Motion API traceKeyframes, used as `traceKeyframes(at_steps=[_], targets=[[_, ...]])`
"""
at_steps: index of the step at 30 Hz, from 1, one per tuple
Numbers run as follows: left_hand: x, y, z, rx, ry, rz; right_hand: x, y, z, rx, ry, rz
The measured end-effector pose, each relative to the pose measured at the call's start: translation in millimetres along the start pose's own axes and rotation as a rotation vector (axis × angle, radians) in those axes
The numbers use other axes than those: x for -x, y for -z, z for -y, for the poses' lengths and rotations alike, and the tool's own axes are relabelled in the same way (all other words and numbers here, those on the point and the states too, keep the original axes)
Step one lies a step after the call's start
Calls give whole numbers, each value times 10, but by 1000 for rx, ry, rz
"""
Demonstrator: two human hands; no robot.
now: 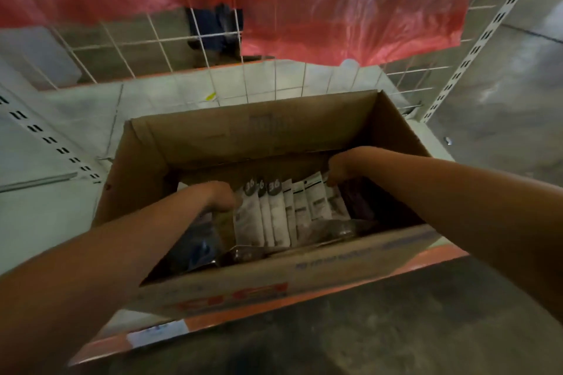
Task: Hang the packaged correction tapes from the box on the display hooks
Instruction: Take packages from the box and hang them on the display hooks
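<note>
Hands, left [221, 196] and right [342, 169], fingers curled onto about seven packaged correction tapes [289, 210] inside one box [237, 140].

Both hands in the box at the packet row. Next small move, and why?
Probably lift the row of white packets straight up out of the cardboard box: the left hand and right hand bracket its two ends, fingers curled down at them, and nothing is raised yet.

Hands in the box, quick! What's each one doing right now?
Left hand: fingers curled on the left end of the row of white packets in the cardboard box.
Right hand: fingers curled on the row's right end.
</note>
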State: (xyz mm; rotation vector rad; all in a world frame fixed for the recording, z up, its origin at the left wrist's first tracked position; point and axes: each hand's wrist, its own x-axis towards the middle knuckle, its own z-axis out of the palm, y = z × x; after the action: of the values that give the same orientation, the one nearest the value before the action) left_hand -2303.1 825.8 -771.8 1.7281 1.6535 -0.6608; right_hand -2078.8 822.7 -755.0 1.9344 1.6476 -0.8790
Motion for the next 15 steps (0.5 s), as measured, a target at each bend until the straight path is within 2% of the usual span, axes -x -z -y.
traceKeyframes(at_steps=[3, 5, 10, 13, 15], targets=[[-202, -12, 30, 219, 32, 103, -282, -86, -73, 66, -27, 43], [-307, -40, 18, 327, 25, 175, -428, -164, -107, 75, -19, 7], [-358, -251, -98, 362, 35, 269, -561, -278, -18, 125, -96, 5], [-359, -317, -67, 319, 22, 288, -599, -309, -22, 49, -96, 17], [-374, -326, -59, 310, 12, 308, -637, -288, -53, -131, -72, 47]])
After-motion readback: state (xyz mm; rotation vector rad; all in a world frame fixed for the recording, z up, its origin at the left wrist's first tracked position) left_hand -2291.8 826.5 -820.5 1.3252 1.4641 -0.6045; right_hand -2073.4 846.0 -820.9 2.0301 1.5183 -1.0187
